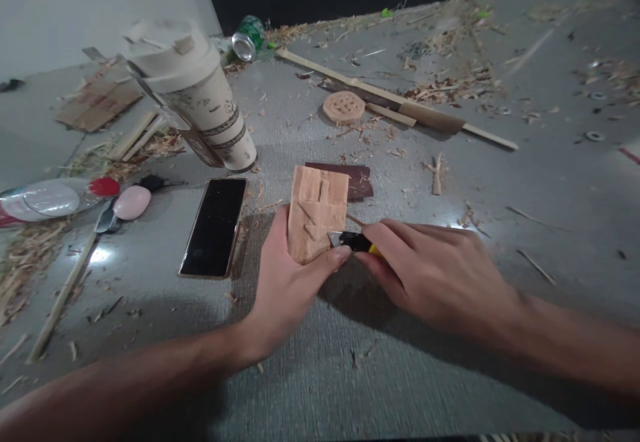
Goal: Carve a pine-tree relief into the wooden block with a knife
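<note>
Gripping the pale, flat carved wooden block (pixel 316 221) by its lower edge, the left hand (pixel 287 282) props it on the grey table (pixel 500 215). It looks light, stiff and dry, grooved with shallow cuts. The right hand (pixel 430 275) clasps a yellow-and-black utility knife (pixel 353 242), blade touching the block's side.

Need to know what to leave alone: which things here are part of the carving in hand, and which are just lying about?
In use: wood block, left hand, utility knife, right hand.
Lying about: phone, cup, can, round wooden disc, sandpaper.
</note>
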Action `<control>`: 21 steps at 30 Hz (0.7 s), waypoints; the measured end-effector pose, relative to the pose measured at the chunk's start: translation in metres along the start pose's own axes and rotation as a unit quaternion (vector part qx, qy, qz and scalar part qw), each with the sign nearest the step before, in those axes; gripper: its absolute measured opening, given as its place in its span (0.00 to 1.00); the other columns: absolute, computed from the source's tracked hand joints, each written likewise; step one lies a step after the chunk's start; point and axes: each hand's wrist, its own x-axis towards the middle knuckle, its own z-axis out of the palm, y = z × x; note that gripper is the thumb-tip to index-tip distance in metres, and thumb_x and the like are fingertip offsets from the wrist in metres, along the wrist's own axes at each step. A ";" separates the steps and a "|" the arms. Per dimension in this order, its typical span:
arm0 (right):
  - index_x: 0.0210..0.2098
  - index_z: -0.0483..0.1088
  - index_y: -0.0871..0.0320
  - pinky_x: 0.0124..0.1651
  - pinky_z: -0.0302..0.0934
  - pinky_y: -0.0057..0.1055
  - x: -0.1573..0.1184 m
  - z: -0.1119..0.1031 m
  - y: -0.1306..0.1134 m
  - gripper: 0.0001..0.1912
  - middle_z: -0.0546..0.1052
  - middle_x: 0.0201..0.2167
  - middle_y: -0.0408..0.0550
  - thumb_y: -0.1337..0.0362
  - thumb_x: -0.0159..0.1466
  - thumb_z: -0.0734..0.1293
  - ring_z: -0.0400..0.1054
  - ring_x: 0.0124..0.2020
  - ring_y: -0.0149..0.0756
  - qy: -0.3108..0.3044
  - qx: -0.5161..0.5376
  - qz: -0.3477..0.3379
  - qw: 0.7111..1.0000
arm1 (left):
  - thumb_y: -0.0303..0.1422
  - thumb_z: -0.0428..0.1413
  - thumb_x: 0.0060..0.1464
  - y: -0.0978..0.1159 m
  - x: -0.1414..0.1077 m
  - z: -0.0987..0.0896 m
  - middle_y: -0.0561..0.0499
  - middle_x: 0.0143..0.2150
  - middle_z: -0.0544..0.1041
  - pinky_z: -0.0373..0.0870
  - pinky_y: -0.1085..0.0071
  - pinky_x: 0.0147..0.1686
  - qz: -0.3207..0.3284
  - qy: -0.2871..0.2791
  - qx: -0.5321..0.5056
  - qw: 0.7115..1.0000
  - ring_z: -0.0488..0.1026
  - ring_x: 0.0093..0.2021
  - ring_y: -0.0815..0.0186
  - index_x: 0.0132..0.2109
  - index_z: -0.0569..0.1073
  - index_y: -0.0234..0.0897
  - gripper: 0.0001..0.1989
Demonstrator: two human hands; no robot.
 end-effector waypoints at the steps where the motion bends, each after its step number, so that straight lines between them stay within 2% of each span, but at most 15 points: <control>1: 0.39 0.72 0.55 0.27 0.44 0.36 0.000 0.000 0.002 0.19 0.77 0.27 0.43 0.58 0.83 0.57 0.67 0.22 0.34 0.001 0.005 -0.003 1.000 | 0.36 0.76 0.54 -0.001 0.000 0.000 0.49 0.50 0.83 0.82 0.59 0.51 0.000 0.001 -0.006 1.000 0.82 0.51 0.56 0.55 0.75 0.42 0.26; 6: 0.40 0.71 0.56 0.28 0.46 0.36 0.001 0.000 0.015 0.18 0.75 0.25 0.42 0.58 0.83 0.57 0.66 0.21 0.33 -0.012 0.051 -0.042 0.998 | 0.34 0.78 0.50 -0.004 0.003 -0.001 0.48 0.55 0.83 0.83 0.58 0.54 0.011 -0.003 -0.033 0.999 0.82 0.55 0.55 0.57 0.74 0.43 0.31; 12: 0.41 0.72 0.56 0.28 0.46 0.37 0.002 0.001 0.019 0.19 0.77 0.28 0.43 0.58 0.84 0.56 0.68 0.22 0.33 -0.028 0.073 -0.058 0.995 | 0.34 0.78 0.49 -0.008 0.004 -0.002 0.49 0.54 0.83 0.83 0.57 0.53 0.016 -0.017 -0.045 0.999 0.83 0.55 0.53 0.58 0.75 0.46 0.31; 21: 0.40 0.71 0.55 0.27 0.43 0.37 -0.002 0.001 0.006 0.21 0.77 0.26 0.43 0.57 0.85 0.54 0.69 0.21 0.35 -0.005 0.017 -0.010 1.000 | 0.34 0.78 0.52 -0.008 0.004 -0.002 0.52 0.53 0.82 0.82 0.59 0.52 0.023 -0.005 -0.034 0.999 0.82 0.53 0.57 0.56 0.76 0.47 0.28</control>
